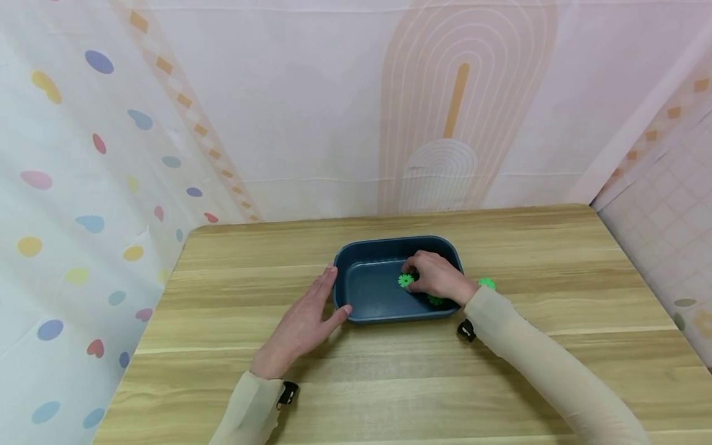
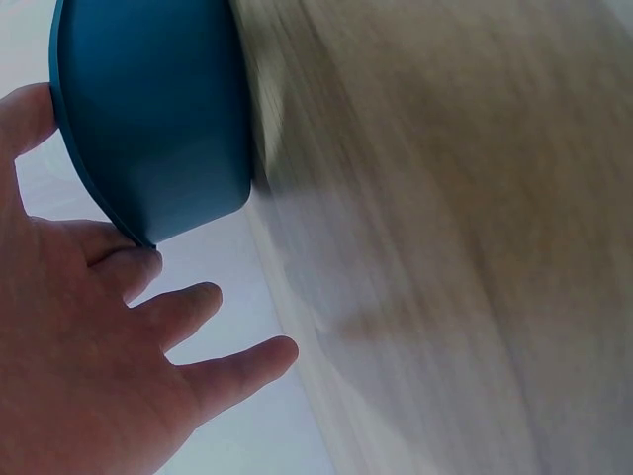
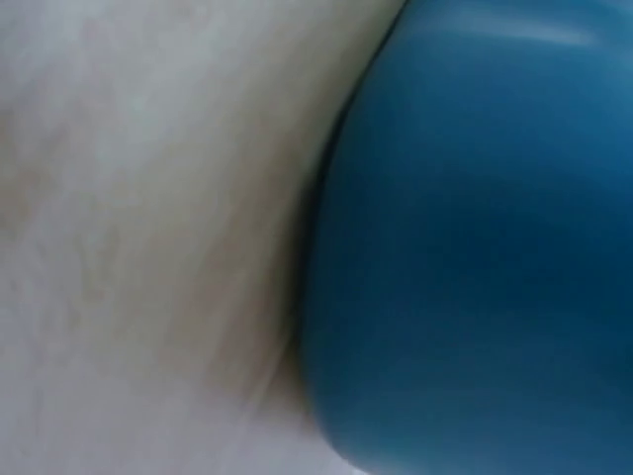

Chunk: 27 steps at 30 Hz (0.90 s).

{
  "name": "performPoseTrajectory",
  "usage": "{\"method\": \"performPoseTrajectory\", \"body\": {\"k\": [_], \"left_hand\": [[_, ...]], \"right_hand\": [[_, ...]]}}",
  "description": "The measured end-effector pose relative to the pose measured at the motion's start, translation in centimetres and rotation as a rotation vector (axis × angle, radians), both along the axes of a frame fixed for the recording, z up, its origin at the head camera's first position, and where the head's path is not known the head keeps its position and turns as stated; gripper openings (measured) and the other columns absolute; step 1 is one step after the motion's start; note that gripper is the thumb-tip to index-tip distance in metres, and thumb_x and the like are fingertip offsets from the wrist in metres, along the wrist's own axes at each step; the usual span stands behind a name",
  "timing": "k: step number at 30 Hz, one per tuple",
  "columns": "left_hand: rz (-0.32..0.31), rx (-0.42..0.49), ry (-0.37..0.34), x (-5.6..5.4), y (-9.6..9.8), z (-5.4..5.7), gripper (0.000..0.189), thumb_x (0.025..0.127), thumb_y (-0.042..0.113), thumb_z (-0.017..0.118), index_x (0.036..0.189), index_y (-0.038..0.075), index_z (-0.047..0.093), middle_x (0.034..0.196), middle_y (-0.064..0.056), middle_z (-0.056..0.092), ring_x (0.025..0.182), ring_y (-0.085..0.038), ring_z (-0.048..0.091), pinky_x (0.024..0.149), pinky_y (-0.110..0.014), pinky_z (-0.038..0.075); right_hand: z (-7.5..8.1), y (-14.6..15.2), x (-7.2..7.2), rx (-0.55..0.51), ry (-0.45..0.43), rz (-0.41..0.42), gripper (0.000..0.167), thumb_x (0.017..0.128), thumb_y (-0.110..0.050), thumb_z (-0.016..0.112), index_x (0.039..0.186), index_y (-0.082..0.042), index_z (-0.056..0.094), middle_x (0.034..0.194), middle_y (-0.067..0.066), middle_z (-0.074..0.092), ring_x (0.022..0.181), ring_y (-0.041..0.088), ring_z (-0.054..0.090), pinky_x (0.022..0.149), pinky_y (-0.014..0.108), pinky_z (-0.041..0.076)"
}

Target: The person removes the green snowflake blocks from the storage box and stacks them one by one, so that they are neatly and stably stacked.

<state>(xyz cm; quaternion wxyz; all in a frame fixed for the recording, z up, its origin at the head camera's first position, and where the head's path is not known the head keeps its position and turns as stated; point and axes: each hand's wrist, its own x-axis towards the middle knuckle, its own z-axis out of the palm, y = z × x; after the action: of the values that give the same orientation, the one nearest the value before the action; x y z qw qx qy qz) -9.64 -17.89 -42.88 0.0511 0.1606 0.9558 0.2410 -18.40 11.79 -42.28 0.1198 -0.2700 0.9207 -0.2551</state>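
A dark blue rectangular basin [image 1: 364,318] with rounded corners stands on the table. My right hand [image 1: 436,275] reaches over its right side and pinches a green snowflake disc [image 1: 405,281] between thumb and fingers, inside the basin. Partly covered by that hand, a second green disc [image 1: 436,300] lies in the basin. My left hand [image 1: 303,321] touches the basin's left rim, fingers extended and thumb at the front corner. Up close in the left wrist view, the left hand [image 2: 89,327] has its lower fingers spread off the basin wall [image 2: 158,119]. The right wrist view shows only basin wall [image 3: 465,267] and tabletop, blurred.
Just right of the basin, another green disc [image 1: 486,283] is on the wooden table [image 1: 389,383], partly behind the right wrist. A patterned cloth [image 1: 311,123] hangs along the table's back edge and left side. Black straps [image 1: 466,330] sit at both wrists.
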Motion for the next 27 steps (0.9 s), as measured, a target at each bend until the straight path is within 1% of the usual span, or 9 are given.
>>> {"method": "performPoseTrajectory", "body": {"k": [6, 11, 14, 17, 21, 27], "left_hand": [[0.004, -0.002, -0.006, -0.1, 0.0, 0.1, 0.087, 0.104, 0.055, 0.053, 0.166, 0.009, 0.015, 0.172, -0.008, 0.015, 0.156, -0.034, 0.023, 0.121, -0.054, 0.031], [0.004, -0.001, -0.013, -0.1, 0.0, 0.1, 0.087, 0.104, 0.055, 0.054, 0.166, 0.009, 0.014, 0.172, -0.007, 0.015, 0.156, -0.034, 0.023, 0.121, -0.054, 0.03], [0.003, 0.002, -0.014, -0.1, 0.0, 0.0, 0.087, 0.104, 0.054, 0.054, 0.166, 0.01, 0.014, 0.172, -0.008, 0.015, 0.156, -0.034, 0.023, 0.121, -0.054, 0.03], [0.003, 0.001, -0.013, -0.1, 0.0, 0.0, 0.086, 0.104, 0.053, 0.055, 0.166, 0.01, 0.014, 0.172, -0.007, 0.015, 0.156, -0.033, 0.023, 0.121, -0.054, 0.031], [0.006, -0.004, -0.011, -0.1, 0.0, 0.0, 0.086, 0.104, 0.053, 0.055, 0.166, 0.01, 0.015, 0.172, -0.008, 0.015, 0.156, -0.033, 0.024, 0.121, -0.054, 0.031], [0.008, -0.009, -0.017, -0.2, 0.0, 0.0, 0.086, 0.104, 0.054, 0.054, 0.166, 0.01, 0.015, 0.172, -0.008, 0.015, 0.156, -0.033, 0.023, 0.121, -0.054, 0.031]], "right_hand": [[0.0, -0.2, 0.0, 0.026, 0.029, 0.024, 0.033, 0.092, -0.014, 0.078, 0.121, 0.001, 0.073, 0.116, 0.013, 0.068, 0.101, 0.025, 0.061, 0.089, 0.042, 0.055], [-0.1, -0.3, 0.0, 0.04, 0.049, 0.035, 0.033, 0.093, -0.016, 0.076, 0.122, 0.0, 0.071, 0.115, 0.012, 0.067, 0.095, 0.021, 0.059, 0.086, 0.04, 0.054], [-0.1, -0.3, 0.1, 0.03, 0.039, 0.022, 0.034, 0.094, -0.016, 0.076, 0.123, -0.002, 0.071, 0.115, 0.01, 0.067, 0.092, 0.02, 0.059, 0.085, 0.039, 0.053], [0.1, -0.3, 0.3, 0.014, 0.036, 0.009, 0.033, 0.094, -0.016, 0.076, 0.124, -0.003, 0.071, 0.114, 0.008, 0.067, 0.094, 0.019, 0.06, 0.086, 0.039, 0.053], [0.4, -0.3, 0.5, -0.009, 0.051, 0.002, 0.032, 0.094, -0.016, 0.076, 0.124, -0.004, 0.071, 0.113, 0.007, 0.067, 0.098, 0.02, 0.062, 0.087, 0.04, 0.054], [0.9, -0.2, 0.7, -0.045, 0.067, -0.018, 0.032, 0.093, -0.017, 0.078, 0.123, -0.005, 0.072, 0.11, 0.005, 0.067, 0.097, 0.02, 0.063, 0.085, 0.039, 0.055]]}}
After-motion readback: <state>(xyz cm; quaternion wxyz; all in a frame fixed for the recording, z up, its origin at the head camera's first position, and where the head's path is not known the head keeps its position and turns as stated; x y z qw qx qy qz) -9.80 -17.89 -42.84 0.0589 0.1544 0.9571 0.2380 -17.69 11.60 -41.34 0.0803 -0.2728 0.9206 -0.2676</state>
